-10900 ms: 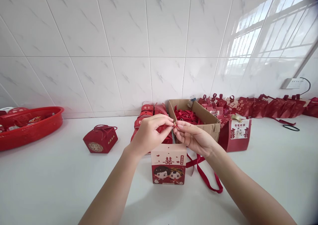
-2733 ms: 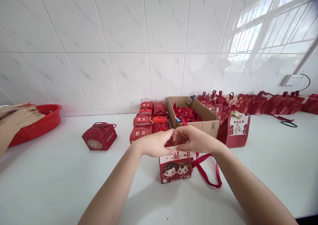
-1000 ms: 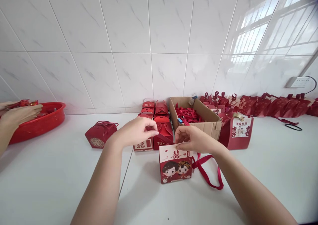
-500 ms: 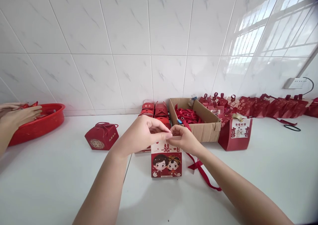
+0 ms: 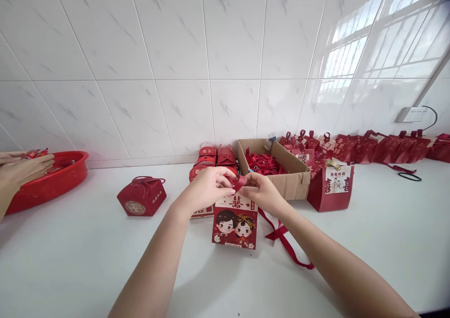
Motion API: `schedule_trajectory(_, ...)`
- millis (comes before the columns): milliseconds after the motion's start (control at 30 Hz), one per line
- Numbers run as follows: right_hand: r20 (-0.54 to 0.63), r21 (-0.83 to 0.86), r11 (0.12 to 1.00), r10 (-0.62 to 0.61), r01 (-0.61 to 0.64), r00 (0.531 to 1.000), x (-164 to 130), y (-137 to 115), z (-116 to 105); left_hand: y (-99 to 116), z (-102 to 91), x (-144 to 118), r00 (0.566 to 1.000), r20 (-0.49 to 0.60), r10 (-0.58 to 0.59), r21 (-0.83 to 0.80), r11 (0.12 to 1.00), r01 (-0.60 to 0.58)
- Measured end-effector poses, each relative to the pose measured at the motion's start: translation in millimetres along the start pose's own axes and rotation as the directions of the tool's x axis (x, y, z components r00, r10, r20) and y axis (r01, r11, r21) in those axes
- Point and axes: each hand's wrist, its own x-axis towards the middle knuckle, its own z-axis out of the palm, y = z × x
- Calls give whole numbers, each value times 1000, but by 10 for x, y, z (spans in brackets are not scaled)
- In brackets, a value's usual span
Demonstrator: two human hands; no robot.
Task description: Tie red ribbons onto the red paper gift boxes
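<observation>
A small red and white gift box (image 5: 235,224) with a cartoon couple printed on its front stands on the white counter (image 5: 87,257) before me. Just above its top, my left hand (image 5: 207,189) and my right hand (image 5: 262,191) meet and pinch a red ribbon (image 5: 238,182) between their fingertips. The ribbon's loose end (image 5: 286,243) trails over the counter to the right of the box, under my right forearm.
An open cardboard box (image 5: 293,180) of red ribbons sits behind my hands, with stacked red boxes (image 5: 214,156) to its left. A red bag (image 5: 330,187) and a row of red bags (image 5: 386,149) stand right. Another person's hand (image 5: 21,170) rests at a red tray (image 5: 52,182).
Both hands have come together over the gift box and now hold the red ribbon at its top. The box has shifted slightly left and nearer.
</observation>
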Motion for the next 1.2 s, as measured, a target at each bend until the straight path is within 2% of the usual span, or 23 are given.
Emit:
schedule_trajectory(233, -21, -8, 1000, -24, 24, 999, -27, -49, -52, -14, 118, 51, 1000, -21, 10, 62, 998, -9)
schedule_trajectory(733, -45, 8, 1000, 4, -3, 999, -10, -60, -54, 42, 176, 47, 995, -93, 46, 260, 966, -21)
schedule_trajectory(933, -39, 8, 1000, -15, 15, 999, -8, -48, -52, 51, 207, 62, 987, -112, 114, 336, 939, -71)
schedule_trajectory(1200, -61, 48, 999, -1, 4, 998, -13, -39, -70, 50, 209, 56, 986, -108, 124, 360, 930, -78)
